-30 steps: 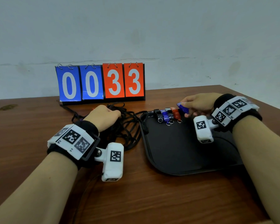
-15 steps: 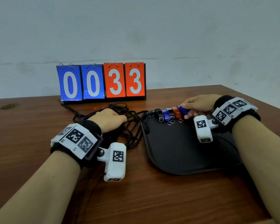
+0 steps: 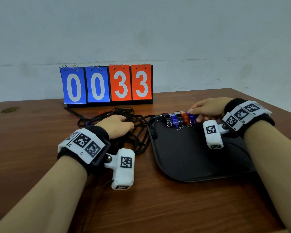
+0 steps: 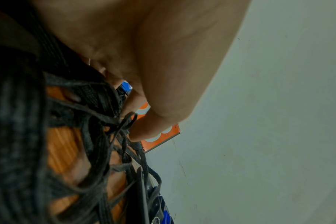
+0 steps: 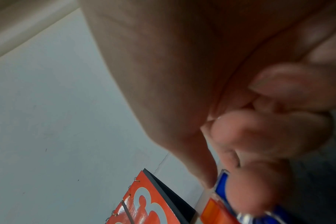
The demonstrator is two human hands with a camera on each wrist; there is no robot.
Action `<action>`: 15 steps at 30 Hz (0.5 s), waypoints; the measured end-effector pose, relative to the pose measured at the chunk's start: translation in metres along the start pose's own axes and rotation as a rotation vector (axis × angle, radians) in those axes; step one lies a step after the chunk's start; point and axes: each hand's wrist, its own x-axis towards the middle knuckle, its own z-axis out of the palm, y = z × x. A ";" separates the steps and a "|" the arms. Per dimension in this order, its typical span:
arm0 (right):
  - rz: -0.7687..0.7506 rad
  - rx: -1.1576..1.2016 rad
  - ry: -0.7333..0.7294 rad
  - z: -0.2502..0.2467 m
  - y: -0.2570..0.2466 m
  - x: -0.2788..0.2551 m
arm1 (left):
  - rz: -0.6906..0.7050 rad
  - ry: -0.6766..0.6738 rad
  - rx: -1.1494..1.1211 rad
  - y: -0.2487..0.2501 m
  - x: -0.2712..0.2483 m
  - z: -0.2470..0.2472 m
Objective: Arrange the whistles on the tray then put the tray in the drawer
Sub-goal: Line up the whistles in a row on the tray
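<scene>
A black tray (image 3: pixel 191 157) lies on the right of the wooden table. Along its far left rim, several whistles sit side by side: black (image 3: pixel 166 117), blue (image 3: pixel 174 119), grey (image 3: pixel 179 115) and red (image 3: pixel 185 117). My right hand (image 3: pixel 194 114) pinches a blue whistle (image 3: pixel 191 116) at the right end of that row; the right wrist view shows thumb and fingers on this blue whistle (image 5: pixel 222 181) beside the red one (image 5: pixel 213 212). My left hand (image 3: pixel 124 122) lies on a tangle of black cords (image 3: pixel 138 132), fingers curled into them.
A flip scoreboard (image 3: pixel 107 84) reading 0033 stands at the back of the table, with the wall behind it. A red whistle (image 3: pixel 104 112) lies among the cords beyond my left hand. Bare wood (image 3: pixel 40 132) extends to the left and front.
My right hand has lowered the blue whistle from above the tray down to the right end of the row. My left hand has slid forward and right, deeper into the cords.
</scene>
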 end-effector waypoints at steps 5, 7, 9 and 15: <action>-0.028 -0.094 0.072 -0.001 -0.003 -0.003 | -0.009 0.013 -0.005 -0.001 0.001 0.001; -0.028 -0.136 0.102 -0.002 -0.003 -0.002 | -0.016 0.019 -0.018 -0.002 0.002 0.001; -0.035 -0.142 0.111 -0.003 -0.003 -0.001 | -0.013 0.019 -0.029 -0.002 0.002 0.001; -0.092 -0.192 0.213 -0.004 -0.008 -0.003 | 0.031 0.082 -0.032 0.005 -0.005 0.000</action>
